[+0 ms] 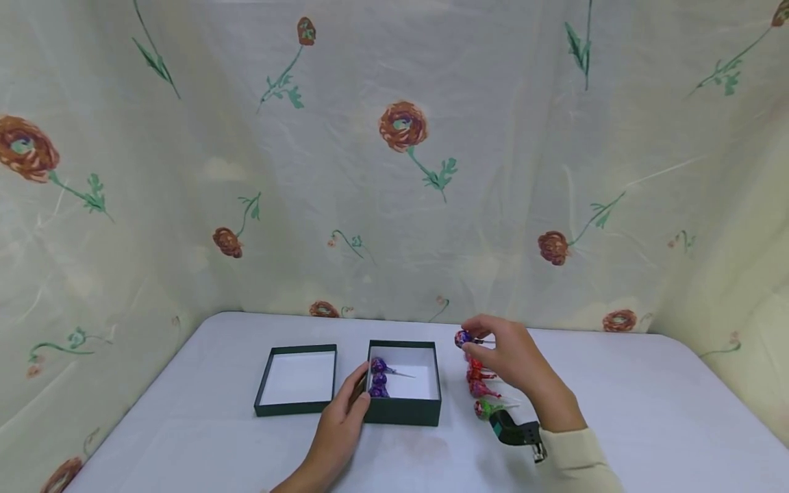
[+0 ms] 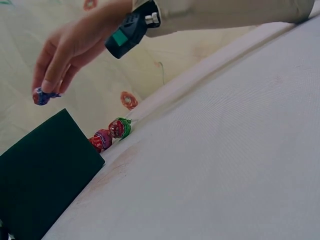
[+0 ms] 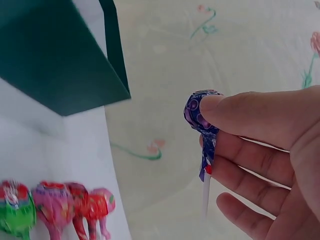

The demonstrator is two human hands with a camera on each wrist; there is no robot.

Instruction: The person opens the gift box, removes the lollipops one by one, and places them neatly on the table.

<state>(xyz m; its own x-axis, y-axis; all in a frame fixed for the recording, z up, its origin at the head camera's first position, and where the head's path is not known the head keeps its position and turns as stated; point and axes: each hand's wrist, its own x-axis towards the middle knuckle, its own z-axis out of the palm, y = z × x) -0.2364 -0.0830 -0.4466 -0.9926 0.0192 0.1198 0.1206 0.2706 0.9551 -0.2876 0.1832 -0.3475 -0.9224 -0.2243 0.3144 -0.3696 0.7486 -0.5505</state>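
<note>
My right hand point(image 1: 508, 352) pinches a lollipop point(image 3: 199, 112) in a dark blue-purple wrapper by its head, its white stick pointing down in the right wrist view. It is held up off the table, to the right of a dark green box point(image 1: 403, 412) with a white inside. Several purple-wrapped lollipops point(image 1: 379, 378) lie along the box's left side. My left hand point(image 1: 341, 419) holds the box at its left wall, thumb near the front corner. Under and in front of my right hand, a column of lollipops in red, pink and green wrappers includes a green one point(image 1: 485, 409) nearest me.
Left of the box lies its shallow lid point(image 1: 296, 409), white inside with a dark green rim. A white cloth covers the table point(image 1: 185, 438). Behind it hangs a flower-patterned curtain point(image 1: 481, 205). A wrist camera point(image 1: 516, 431) sits on my right wrist.
</note>
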